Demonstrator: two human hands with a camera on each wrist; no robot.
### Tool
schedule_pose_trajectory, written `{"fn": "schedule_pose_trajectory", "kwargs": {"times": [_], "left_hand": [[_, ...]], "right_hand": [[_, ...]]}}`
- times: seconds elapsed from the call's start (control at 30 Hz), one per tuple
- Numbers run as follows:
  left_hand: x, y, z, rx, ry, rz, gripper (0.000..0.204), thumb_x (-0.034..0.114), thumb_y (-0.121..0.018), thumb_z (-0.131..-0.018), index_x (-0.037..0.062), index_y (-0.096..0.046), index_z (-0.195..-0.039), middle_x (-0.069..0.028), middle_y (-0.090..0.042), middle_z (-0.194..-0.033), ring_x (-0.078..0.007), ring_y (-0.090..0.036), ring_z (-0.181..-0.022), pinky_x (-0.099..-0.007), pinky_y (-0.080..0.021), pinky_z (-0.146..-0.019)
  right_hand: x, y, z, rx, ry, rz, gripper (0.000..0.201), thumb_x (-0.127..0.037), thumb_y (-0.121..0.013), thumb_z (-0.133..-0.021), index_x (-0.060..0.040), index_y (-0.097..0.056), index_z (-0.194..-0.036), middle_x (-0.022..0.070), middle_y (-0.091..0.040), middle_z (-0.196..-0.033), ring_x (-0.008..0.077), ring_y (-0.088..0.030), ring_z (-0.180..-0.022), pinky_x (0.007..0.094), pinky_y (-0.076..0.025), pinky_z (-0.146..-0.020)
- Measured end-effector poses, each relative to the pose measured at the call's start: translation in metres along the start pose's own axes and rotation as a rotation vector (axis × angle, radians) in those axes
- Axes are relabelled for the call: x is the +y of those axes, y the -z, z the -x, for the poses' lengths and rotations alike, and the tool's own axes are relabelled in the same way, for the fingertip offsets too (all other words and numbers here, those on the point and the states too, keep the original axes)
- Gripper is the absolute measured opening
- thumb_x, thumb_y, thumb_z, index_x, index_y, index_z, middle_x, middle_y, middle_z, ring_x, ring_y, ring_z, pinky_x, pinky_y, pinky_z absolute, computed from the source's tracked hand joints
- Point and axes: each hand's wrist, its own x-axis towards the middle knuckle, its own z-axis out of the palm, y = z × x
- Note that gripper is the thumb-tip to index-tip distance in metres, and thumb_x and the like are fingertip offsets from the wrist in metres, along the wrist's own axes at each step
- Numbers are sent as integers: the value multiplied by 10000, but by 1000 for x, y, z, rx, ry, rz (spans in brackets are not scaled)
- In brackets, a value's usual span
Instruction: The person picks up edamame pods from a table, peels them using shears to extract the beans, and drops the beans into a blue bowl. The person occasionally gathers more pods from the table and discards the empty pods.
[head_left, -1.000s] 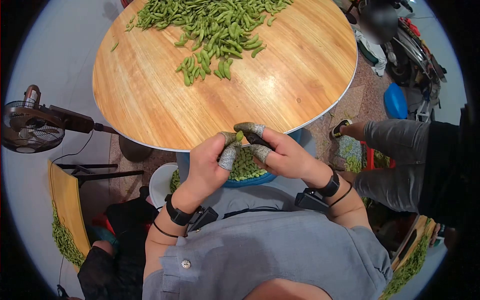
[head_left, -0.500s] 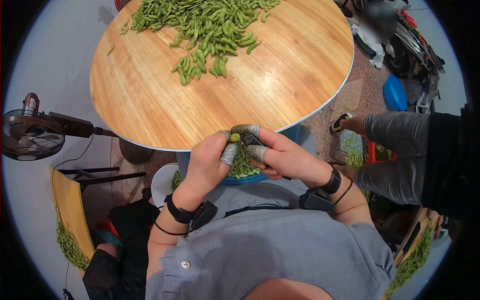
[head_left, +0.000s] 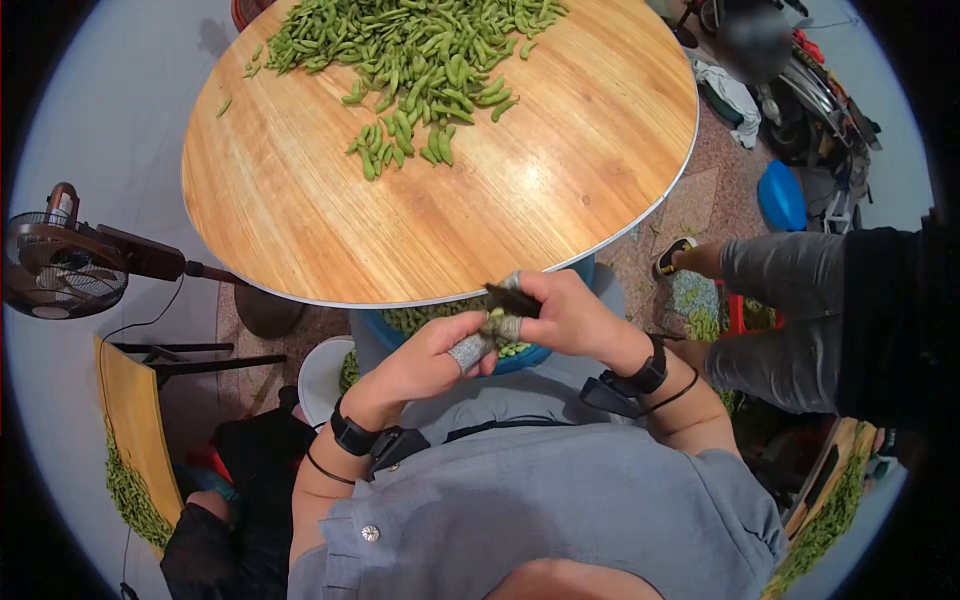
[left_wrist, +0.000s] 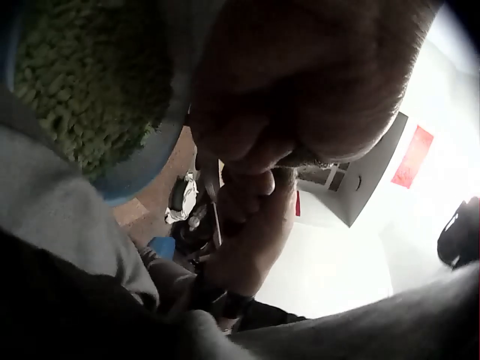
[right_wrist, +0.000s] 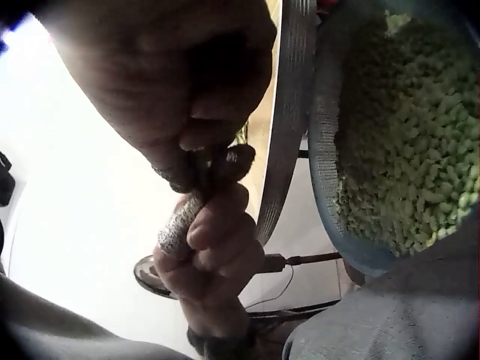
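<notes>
Both hands meet at the near edge of the round table, above a blue basin (right_wrist: 352, 259) of shelled green beans (right_wrist: 412, 165). My left hand (head_left: 432, 355), grey tape round its thumb, pinches a green bean pod (head_left: 496, 314), mostly hidden by the fingers. Close against it, my right hand (head_left: 568, 312) holds a dark flat piece (head_left: 514, 301) between its taped thumb and forefinger; its exact kind I cannot tell. In the right wrist view the fingertips of both hands touch or overlap around the pod. A heap of green pods (head_left: 420, 50) covers the table's far part.
The round wooden table (head_left: 300, 200) spreads ahead. A fan (head_left: 65, 255) stands left, and a white bucket (head_left: 318, 375) sits beside the basin. Another person's legs (head_left: 780, 330) are close on the right. A blue tub (head_left: 781, 197) and a motorbike (head_left: 820, 120) are further off.
The right hand has turned and come down nearer the left, and the dark flat piece shows more. The left hand has tilted to the right and lowered, with the pod now more hidden.
</notes>
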Motion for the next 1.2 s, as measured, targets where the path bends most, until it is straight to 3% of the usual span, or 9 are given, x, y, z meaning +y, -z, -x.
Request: {"fn": "schedule_pose_trajectory", "kwargs": {"times": [0.07, 0.1, 0.23, 0.33, 0.4, 0.63, 0.9, 1.17, 1.2], "left_hand": [[2, 4, 6, -92, 181, 111, 155, 62, -429, -863, 40, -557, -949, 11, -569, -768, -62, -476, -660, -189, -376, -568], [3, 3, 9, -53, 182, 127, 199, 51, -421, -853, 34, -563, -992, 12, -573, -773, -56, -471, -655, -179, -362, -561], [-12, 14, 32, 106, 187, 53, 275, 22, -408, -820, 19, -558, -1051, -10, -579, -762, -102, -500, -651, -231, -402, -568], [-29, 30, 69, 420, 26, -350, 336, -14, -434, -771, 1, -544, -1089, -60, -618, -786, -212, -581, -700, -289, -455, -629], [-35, 40, 100, 632, 119, -581, 389, -36, -497, -713, 3, -542, -1097, -140, -640, -936, -334, -609, -885, -351, -477, -749], [-74, 55, 164, 756, 507, -1258, 383, -50, -568, -664, 17, -579, -1040, -246, -546, -1149, -386, -515, -1083, -405, -450, -844], [-4, 49, 90, 576, -170, -761, 222, 47, -577, -804, 7, -617, -1018, -143, -645, -941, -299, -630, -849, -353, -494, -747], [8, 34, -21, 434, -197, 205, 213, 40, -464, -901, -7, -581, -1073, -43, -632, -864, -104, -612, -737, -238, -490, -620], [6, 32, -27, 367, -191, 331, 213, 40, -454, -913, -5, -575, -1082, -30, -630, -869, -90, -607, -744, -221, -487, -615]], "right_hand": [[-3, 1, 1, -27, 130, 144, 277, -210, -699, -719, -1, -583, -859, 181, -588, -712, 317, -605, -658, 352, -470, -587], [-5, 0, 3, -28, 148, 187, 267, -186, -697, -696, -5, -585, -856, 182, -584, -729, 351, -598, -704, 379, -472, -604], [2, -12, 2, -32, 221, 360, 238, -164, -678, -708, -19, -583, -870, 173, -581, -756, 350, -595, -742, 399, -476, -631], [3, -14, -1, 44, 364, 352, 212, -120, -676, -708, -38, -579, -878, 155, -566, -765, 335, -588, -731, 386, -468, -628], [-11, -5, -10, -6, 324, 377, 212, -126, -667, -736, -52, -597, -921, 150, -578, -783, 334, -592, -744, 388, -473, -631], [-21, 19, -117, 270, 119, 609, 217, -197, -652, -768, -12, -551, -822, 218, -596, -743, 387, -591, -699, 447, -462, -602], [2, 10, -170, 382, 80, 712, 205, -151, -626, -747, 17, -558, -844, 242, -609, -745, 406, -607, -738, 465, -486, -665], [-32, -21, -52, 294, -25, 86, 325, -156, -684, -726, -2, -583, -994, 152, -616, -738, 253, -618, -627, 327, -484, -584], [-24, -29, -49, 341, 120, 103, 328, -146, -676, -743, 1, -574, -1018, 152, -627, -770, 251, -638, -672, 322, -491, -605]]}}
